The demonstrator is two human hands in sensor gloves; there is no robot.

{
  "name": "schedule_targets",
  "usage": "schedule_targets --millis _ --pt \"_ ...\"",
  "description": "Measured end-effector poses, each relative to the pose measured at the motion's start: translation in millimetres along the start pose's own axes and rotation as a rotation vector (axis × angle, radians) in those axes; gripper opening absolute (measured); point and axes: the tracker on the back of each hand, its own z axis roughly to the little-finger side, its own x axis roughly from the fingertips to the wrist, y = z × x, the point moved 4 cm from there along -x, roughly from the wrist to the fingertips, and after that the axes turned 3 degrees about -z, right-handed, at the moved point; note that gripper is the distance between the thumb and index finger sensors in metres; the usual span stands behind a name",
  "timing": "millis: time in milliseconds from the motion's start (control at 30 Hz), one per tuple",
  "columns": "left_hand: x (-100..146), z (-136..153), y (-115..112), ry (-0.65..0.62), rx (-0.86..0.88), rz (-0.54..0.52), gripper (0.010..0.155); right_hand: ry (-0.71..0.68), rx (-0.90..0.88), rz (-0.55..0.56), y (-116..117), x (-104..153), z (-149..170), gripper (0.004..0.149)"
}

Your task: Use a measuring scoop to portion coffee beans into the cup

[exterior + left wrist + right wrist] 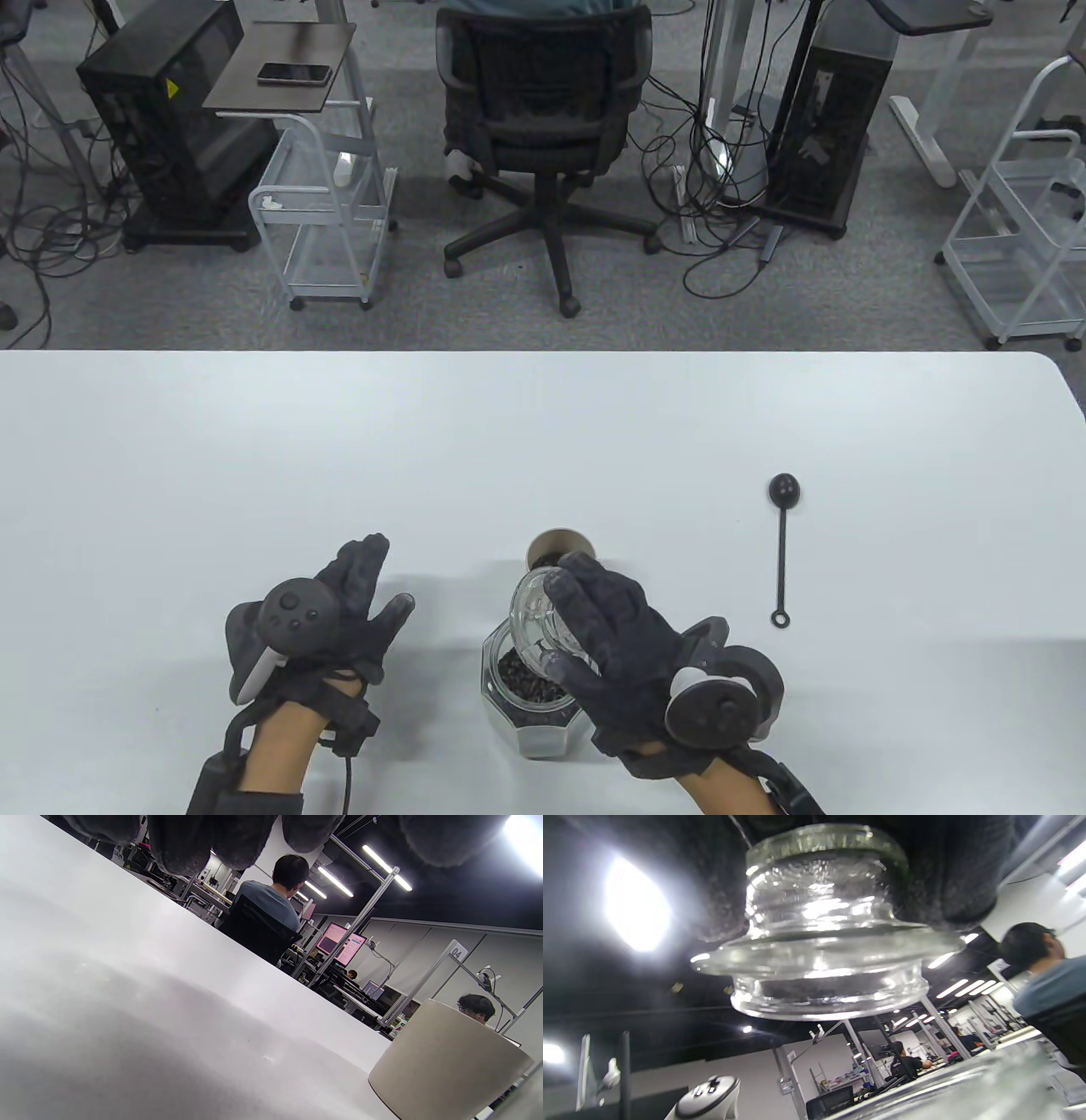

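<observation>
right hand (624, 637): fingers grip glass lid (539, 611) above bean jar (533, 692) | left hand (339, 607): fingers spread, empty | scoop (782, 543): far right on worktop (543, 441)

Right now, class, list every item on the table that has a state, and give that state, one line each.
Faceted glass jar: open, holding coffee beans.
Clear glass lid: off the jar, gripped by the right hand.
Beige cup: upright, dark contents inside.
Black measuring scoop: lying on the table, untouched.
Left hand: fingers spread, empty.
</observation>
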Motion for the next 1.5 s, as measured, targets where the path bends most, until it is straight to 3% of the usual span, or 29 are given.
schedule_targets --millis 267,633,1500 --pt "-0.2 0.1 -0.2 -0.001 0.001 0.001 0.084 -0.131 0.183 -0.115 18.5 -0.1 -24.3 0.065" --pt "-0.1 -0.1 -0.6 -0.003 0.005 0.003 0.084 -0.129 0.228 -0.226 34.2 0.1 -22.1 0.062" --pt "0.0 0.3 -2.1 0.006 -0.01 0.021 0.084 -0.069 0.217 -0.278 40.2 -0.2 -14.6 0.063"
